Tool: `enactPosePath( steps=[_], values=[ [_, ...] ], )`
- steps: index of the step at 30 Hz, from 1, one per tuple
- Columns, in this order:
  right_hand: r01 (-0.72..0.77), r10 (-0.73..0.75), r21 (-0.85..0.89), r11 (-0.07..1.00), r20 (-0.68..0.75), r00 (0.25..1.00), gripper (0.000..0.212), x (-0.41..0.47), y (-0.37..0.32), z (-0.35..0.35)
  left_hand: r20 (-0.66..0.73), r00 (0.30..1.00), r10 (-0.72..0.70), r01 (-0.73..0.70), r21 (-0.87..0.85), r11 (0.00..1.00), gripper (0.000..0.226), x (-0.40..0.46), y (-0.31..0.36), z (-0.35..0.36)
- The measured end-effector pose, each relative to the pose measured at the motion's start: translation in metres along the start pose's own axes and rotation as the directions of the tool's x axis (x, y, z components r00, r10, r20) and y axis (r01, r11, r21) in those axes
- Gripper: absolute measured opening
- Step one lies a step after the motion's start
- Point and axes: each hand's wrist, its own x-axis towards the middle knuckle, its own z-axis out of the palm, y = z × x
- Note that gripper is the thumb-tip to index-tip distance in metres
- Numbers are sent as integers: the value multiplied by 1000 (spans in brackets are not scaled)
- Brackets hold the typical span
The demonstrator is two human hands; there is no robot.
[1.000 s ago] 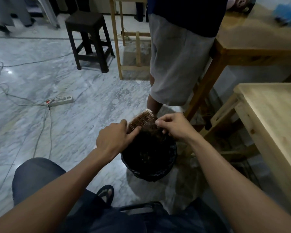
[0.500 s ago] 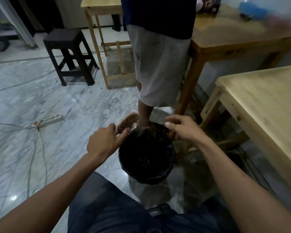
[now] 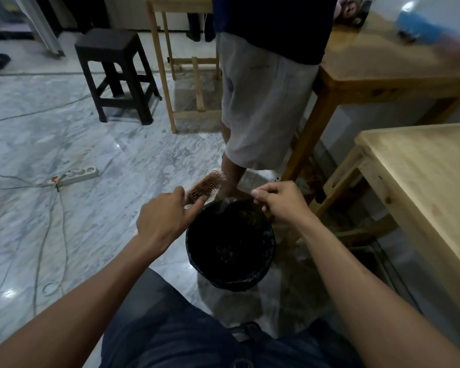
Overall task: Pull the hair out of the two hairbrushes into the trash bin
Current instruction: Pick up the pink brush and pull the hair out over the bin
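Observation:
My left hand [image 3: 163, 218] grips a brown hairbrush [image 3: 207, 185] by its handle, bristle head pointing up and away, just left of the bin's far rim. A black trash bin [image 3: 269, 251] stands on the floor between my arms, dark inside with clumps of hair. My right hand [image 3: 281, 201] hovers over the bin's far right rim with fingers curled and fingertips pinched together; any hair between them is too fine to see. Only one hairbrush is in view.
A person in grey shorts [image 3: 260, 102] stands right behind the bin. Light wooden tables [image 3: 420, 187] stand on the right and behind. A black stool [image 3: 112, 73] and a power strip [image 3: 77, 175] with cables lie on the marble floor to the left.
My right hand left the brush head and moved right, over the bin's rim. The left hand kept the brush by the bin's left side. The camera shifted.

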Motion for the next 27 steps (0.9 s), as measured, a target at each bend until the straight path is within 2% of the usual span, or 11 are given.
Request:
enactPosePath(
  steps=[4,7,10,12,14,16,18,21,27],
  values=[
    [-68,67,-20,997,-39,997,16,-2,9,-9,2,999,-54,54,-31,998,58,4,-2,1],
    [-100,103,-100,990,25,994,18,-5,10,-12,9,1000,-27,28,-38,999,59,4,4,4],
    [-76,102,-167,983,152,983,42,-6,4,-12,8,1000,21,-21,-21,1000,60,5,12,5],
    [-62,80,-106,992,176,981,57,-5,-1,-9,0,999,53,-53,-11,999,59,4,15,6],
    [-38,44,-38,999,189,981,62,-4,-5,-5,-7,997,83,-83,-7,997,58,3,18,5],
    [-5,9,-18,1000,206,978,56,-5,-5,-2,-14,994,109,-109,-7,994,56,1,22,3],
    [25,-18,-32,999,196,981,37,-5,-4,2,-25,993,119,-120,-5,993,56,0,24,1],
    [32,-21,-96,995,112,994,15,-3,1,3,-40,996,80,-80,-5,997,58,3,17,-1],
    [-19,20,-126,992,6,1000,11,-11,9,-11,-45,997,-66,65,-25,998,58,9,-5,-3]
  ],
)
